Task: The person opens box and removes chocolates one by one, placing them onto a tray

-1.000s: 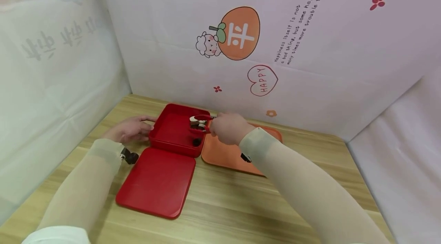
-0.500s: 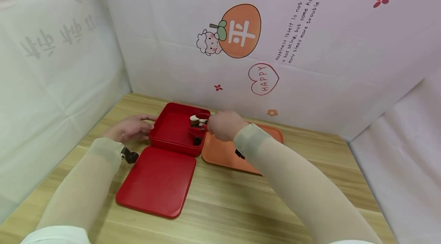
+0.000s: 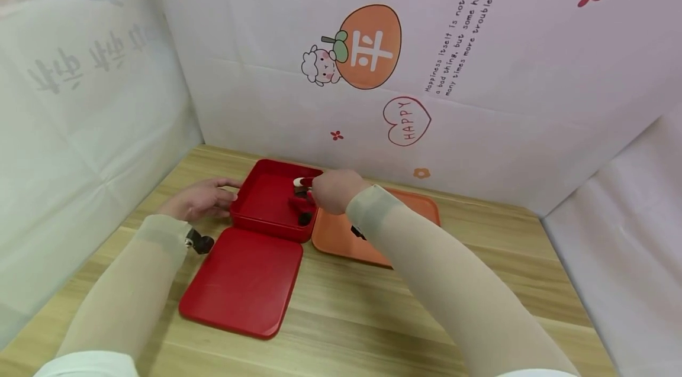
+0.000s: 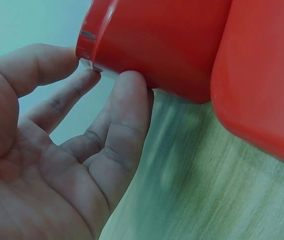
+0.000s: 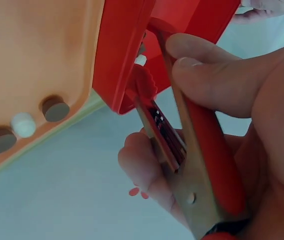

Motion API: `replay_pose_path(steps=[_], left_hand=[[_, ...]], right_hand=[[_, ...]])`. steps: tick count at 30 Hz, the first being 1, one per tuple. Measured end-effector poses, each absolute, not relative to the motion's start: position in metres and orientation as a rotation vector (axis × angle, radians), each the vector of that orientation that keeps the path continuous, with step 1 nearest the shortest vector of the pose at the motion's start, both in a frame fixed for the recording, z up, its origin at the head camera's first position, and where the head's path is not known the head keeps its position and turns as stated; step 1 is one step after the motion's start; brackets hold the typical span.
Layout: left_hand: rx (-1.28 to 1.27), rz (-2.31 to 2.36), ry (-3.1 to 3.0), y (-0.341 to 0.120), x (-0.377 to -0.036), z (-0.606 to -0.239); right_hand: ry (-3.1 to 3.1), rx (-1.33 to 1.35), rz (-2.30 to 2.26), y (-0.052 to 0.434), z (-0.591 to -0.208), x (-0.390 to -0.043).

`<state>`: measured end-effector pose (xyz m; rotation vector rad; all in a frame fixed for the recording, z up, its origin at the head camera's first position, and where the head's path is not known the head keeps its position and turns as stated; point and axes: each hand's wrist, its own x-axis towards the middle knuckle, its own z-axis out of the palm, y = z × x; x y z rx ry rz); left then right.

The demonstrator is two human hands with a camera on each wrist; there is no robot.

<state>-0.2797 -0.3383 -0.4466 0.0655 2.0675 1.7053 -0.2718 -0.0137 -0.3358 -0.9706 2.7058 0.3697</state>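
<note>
Fingers point(image 5: 202, 80) of the right hand point(image 3: 333, 190) squeeze red tongs point(image 5: 182, 145) over the red box point(image 3: 266, 199) on the worktop point(image 3: 373, 306), while the left hand point(image 3: 199, 199), fingers relaxed, steadies its wall; placing looks underway, needing a gentle release.

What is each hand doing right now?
Left hand: open, fingers touching the red box.
Right hand: gripping red tongs over the box.

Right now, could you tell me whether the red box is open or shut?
Open. The red box shows its bare inside, and its lid lies flat on the table in front of it, while the tongs reach in.
</note>
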Motion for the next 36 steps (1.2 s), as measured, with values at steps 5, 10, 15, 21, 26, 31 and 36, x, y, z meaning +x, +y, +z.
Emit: replay_pose_path(steps=[5,10,15,21,26,31,36], left_hand=[[0.068,1.689,2.084,-0.337,-0.279,-0.446],[0.055,1.692,2.092,-0.338,-0.277,-0.447],[0.061,1.701,2.082,-0.337,-0.278,-0.448],[0.066,1.71,2.086,-0.338,-0.276,-0.449],[0.087,1.699,2.089,-0.331,-0.268,-0.451],[0.079,1.705,2.095,-0.328,-0.257,-0.45],[0.072,1.71,2.108,-0.322,-0.259,-0.446]], right_hand=[[2.636,-1.028,0.281,-0.009,-0.336,-0.272],[2.624,-1.07,0.27,-0.008,-0.338,-0.272],[2.638,-1.062,0.335,-0.008,-0.341,-0.273],[2.644,-1.024,0.32,-0.01,-0.346,-0.271],[2.671,-1.017,0.26,0.004,-0.356,-0.263],[2.705,-1.022,0.073,0.019,-0.368,-0.256],[2.745,-1.041,-0.107,0.041,-0.369,-0.255]])
